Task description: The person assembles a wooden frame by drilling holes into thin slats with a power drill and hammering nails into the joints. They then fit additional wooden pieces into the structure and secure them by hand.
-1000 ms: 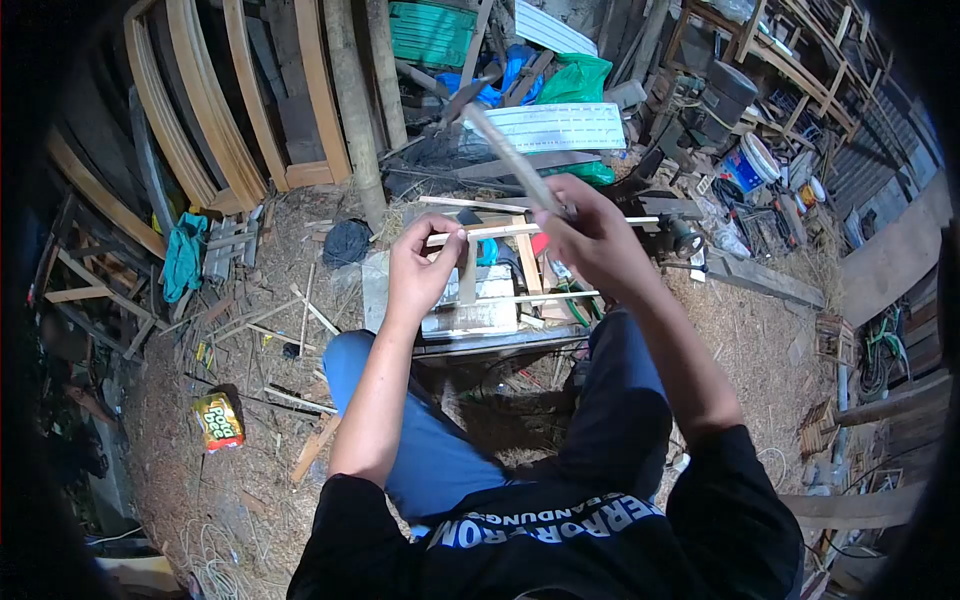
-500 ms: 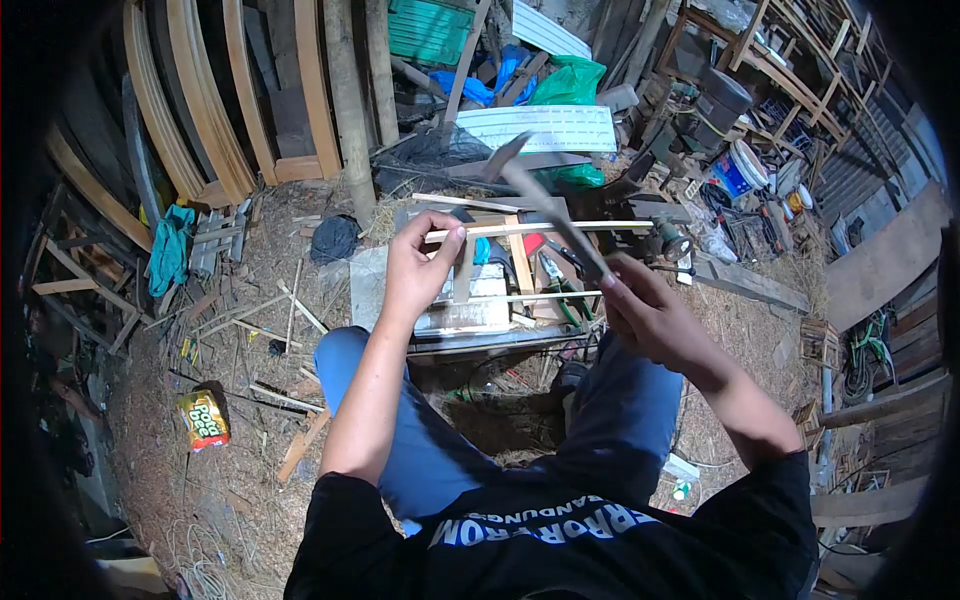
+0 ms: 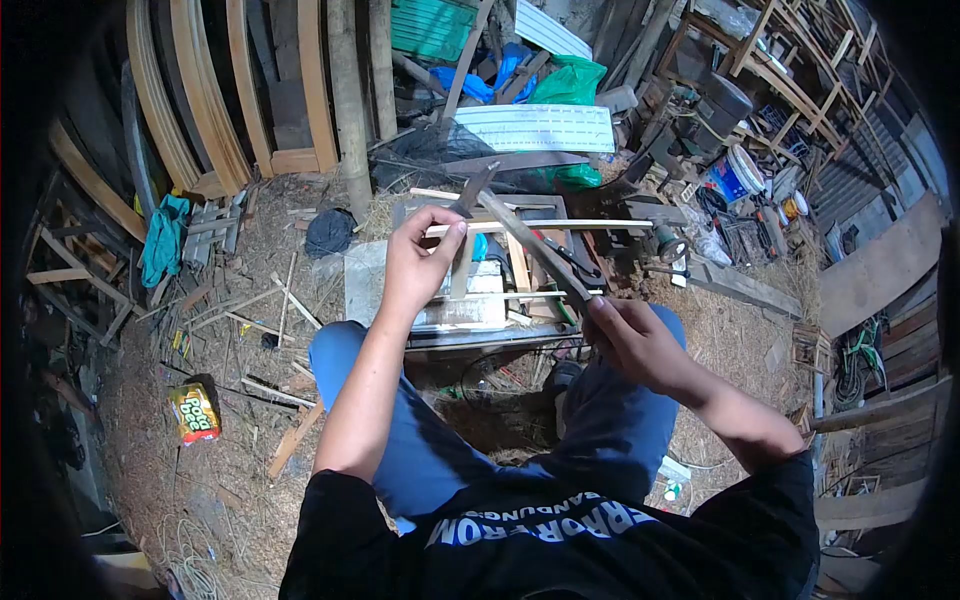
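Observation:
My right hand (image 3: 632, 345) is closed around the lower handle of a hammer (image 3: 535, 250). The handle slants up and left, and the hammer head (image 3: 477, 188) hangs right above the fingertips of my left hand (image 3: 420, 255). Those left fingers pinch the left end of a thin wooden strip (image 3: 590, 224). A short upright wooden piece (image 3: 463, 268) runs from there down toward a second, lower strip (image 3: 525, 296). Behind the hammer handle, another short crosspiece (image 3: 518, 262) is partly hidden. The strips lie over a low work surface (image 3: 372, 295) in front of my knees.
Pliers (image 3: 572, 262) lie among tools on the work surface. A grinder-like machine (image 3: 668, 243) stands at its right. Wood scraps and a yellow snack packet (image 3: 195, 413) are on the ground at left. A bamboo post (image 3: 348, 110) rises behind, and a paint bucket (image 3: 738, 173) stands back right.
The hammer head has swung down and left, closer to my left fingertips. My right hand has dropped slightly, while my left hand keeps its pinch on the strip.

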`<state>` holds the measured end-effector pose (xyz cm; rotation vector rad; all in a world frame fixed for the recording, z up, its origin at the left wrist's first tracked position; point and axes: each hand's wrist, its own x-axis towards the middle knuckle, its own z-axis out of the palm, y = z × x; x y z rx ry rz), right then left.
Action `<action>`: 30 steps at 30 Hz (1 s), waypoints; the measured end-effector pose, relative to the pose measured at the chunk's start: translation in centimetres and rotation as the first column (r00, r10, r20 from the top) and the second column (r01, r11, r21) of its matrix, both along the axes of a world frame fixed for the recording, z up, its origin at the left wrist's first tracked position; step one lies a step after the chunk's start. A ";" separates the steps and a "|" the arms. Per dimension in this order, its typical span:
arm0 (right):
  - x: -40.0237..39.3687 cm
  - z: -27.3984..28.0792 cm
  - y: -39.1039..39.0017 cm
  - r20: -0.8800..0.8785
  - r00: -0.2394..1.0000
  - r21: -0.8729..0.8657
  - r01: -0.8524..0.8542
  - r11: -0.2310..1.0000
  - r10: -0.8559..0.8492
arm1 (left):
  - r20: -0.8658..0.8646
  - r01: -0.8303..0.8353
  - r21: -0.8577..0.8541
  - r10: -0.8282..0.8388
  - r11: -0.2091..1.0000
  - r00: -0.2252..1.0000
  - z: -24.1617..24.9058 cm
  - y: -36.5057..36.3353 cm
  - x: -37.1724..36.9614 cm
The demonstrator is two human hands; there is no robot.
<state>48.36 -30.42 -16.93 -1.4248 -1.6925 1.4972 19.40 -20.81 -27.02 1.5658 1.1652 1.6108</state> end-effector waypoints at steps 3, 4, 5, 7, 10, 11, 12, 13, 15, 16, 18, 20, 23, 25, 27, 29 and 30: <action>-0.1 -0.8 0.1 -0.042 0.999 0.028 0.023 0.999 -0.022 | 0.037 0.018 -0.040 -0.016 0.999 0.999 0.1 0.1 0.1; -0.2 -0.9 0.1 -0.067 0.997 0.031 0.033 0.999 -0.031 | 0.004 0.011 0.001 -0.011 1.000 1.000 0.1 0.2 -0.1; -0.2 -0.9 0.2 -0.062 0.998 0.013 0.030 0.999 -0.029 | -0.026 0.003 0.041 -0.002 0.999 1.000 -0.1 0.3 -0.1; -0.3 -0.9 0.3 -0.051 0.998 -0.027 0.022 0.999 -0.023 | 0.005 0.002 -0.049 -0.001 0.999 1.000 0.1 -0.1 -0.1; -0.3 -0.3 0.7 0.042 0.999 -0.052 -0.024 0.998 0.026 | 0.013 0.001 -0.026 0.000 1.000 1.000 0.1 0.0 0.1; -0.3 -0.1 0.7 0.037 0.999 -0.022 -0.017 1.000 0.017 | 0.012 -0.003 0.006 0.003 1.000 1.000 0.0 0.1 0.1; -0.3 0.0 0.7 0.033 0.999 0.005 -0.011 1.000 0.011 | 0.012 -0.004 0.002 0.004 1.000 1.000 -0.1 0.2 0.1; -0.4 0.0 0.6 0.027 1.000 0.030 -0.005 1.000 0.005 | 0.012 -0.005 -0.004 0.005 1.000 1.000 -0.2 0.1 0.0; -0.5 -0.4 0.8 0.031 1.000 -0.023 0.007 1.000 -0.006 | 0.015 0.004 -0.013 -0.004 1.000 1.000 -0.4 0.1 0.0; -0.5 -0.5 0.9 0.032 0.999 -0.045 0.015 0.999 -0.014 | 0.021 0.013 -0.016 -0.012 1.000 1.000 -0.4 0.2 -0.1; -0.7 0.0 0.6 0.033 0.999 0.002 0.008 1.000 -0.008 | 0.040 0.017 -0.012 -0.016 1.000 0.999 -0.5 0.4 -0.1; -0.6 -0.1 0.6 0.043 0.999 0.015 -0.005 1.000 0.005 | 0.067 0.007 -0.010 -0.006 1.000 0.998 -0.4 0.2 0.2; -0.1 -0.7 1.0 0.033 0.999 -0.009 -0.007 1.000 0.007 | 0.048 0.011 -0.002 -0.010 1.000 0.999 -0.5 0.2 0.1; -0.1 -0.7 1.0 -0.006 1.000 -0.028 0.009 1.000 -0.009 | 0.048 0.017 0.012 -0.018 1.000 0.999 -0.4 0.3 0.1; -0.6 -0.2 0.6 -0.050 0.998 0.010 0.039 0.999 -0.039 | 0.063 0.015 0.005 -0.015 1.000 0.998 -0.5 0.2 0.2; -0.7 0.0 0.5 -0.026 0.999 -0.008 0.037 0.999 -0.037 | 0.085 0.010 -0.017 -0.009 1.000 0.996 0.4 -0.4 0.4; -0.6 0.2 0.8 0.022 1.000 -0.042 0.021 0.999 -0.020 | 0.039 -0.002 0.008 0.002 1.000 0.999 0.2 -0.3 0.3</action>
